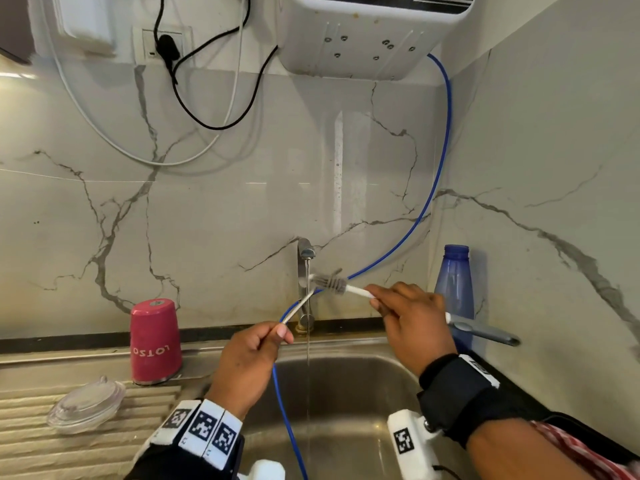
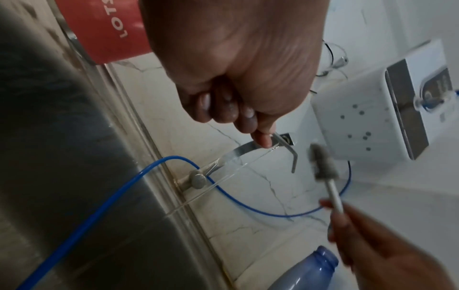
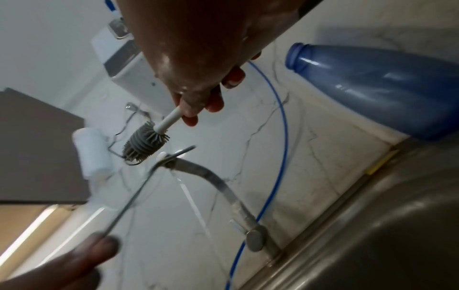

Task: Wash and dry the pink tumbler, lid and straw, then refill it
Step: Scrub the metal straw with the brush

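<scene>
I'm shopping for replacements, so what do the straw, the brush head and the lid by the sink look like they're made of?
Straw: seemingly metal; thin, rigid, grey with a dull sheen.
Brush head: likely silicone or rubber; matte grey, thick soft-looking spikes on a white handle.
Lid: clear glossy plastic, probably; the drainboard ridges show through it.

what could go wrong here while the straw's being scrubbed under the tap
The left hand pinches the thin metal straw only at its low end, so under the running tap it could slip into the sink. The brush in the right hand looks wider than the straw, so it may clean only the outside.
</scene>
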A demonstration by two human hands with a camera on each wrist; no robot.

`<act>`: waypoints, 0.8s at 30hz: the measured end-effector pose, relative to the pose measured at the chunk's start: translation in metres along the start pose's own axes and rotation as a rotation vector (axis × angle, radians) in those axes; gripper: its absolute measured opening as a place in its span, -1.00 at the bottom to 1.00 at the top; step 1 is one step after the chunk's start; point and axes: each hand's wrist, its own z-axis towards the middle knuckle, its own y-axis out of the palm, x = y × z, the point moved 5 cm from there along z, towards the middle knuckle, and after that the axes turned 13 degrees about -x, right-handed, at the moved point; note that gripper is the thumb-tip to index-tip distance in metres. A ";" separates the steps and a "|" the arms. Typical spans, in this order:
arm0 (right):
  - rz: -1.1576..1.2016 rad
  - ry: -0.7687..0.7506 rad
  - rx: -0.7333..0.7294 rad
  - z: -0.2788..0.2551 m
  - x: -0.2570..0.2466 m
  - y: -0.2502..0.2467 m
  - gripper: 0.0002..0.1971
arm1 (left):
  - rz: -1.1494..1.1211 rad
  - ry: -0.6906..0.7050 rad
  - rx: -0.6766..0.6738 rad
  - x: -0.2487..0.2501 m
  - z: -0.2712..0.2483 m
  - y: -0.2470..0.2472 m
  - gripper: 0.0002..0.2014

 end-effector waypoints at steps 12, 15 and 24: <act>0.039 0.167 -0.089 -0.002 0.031 0.007 -0.72 | 0.002 0.022 -0.071 -0.011 0.004 0.015 -0.74; 0.061 0.055 -0.121 0.001 0.003 0.009 -0.71 | 0.010 0.027 -0.076 -0.009 0.003 0.017 -0.75; 0.089 0.227 -0.097 -0.005 0.039 0.006 -0.73 | -0.076 -0.010 0.017 -0.005 0.000 -0.004 -0.71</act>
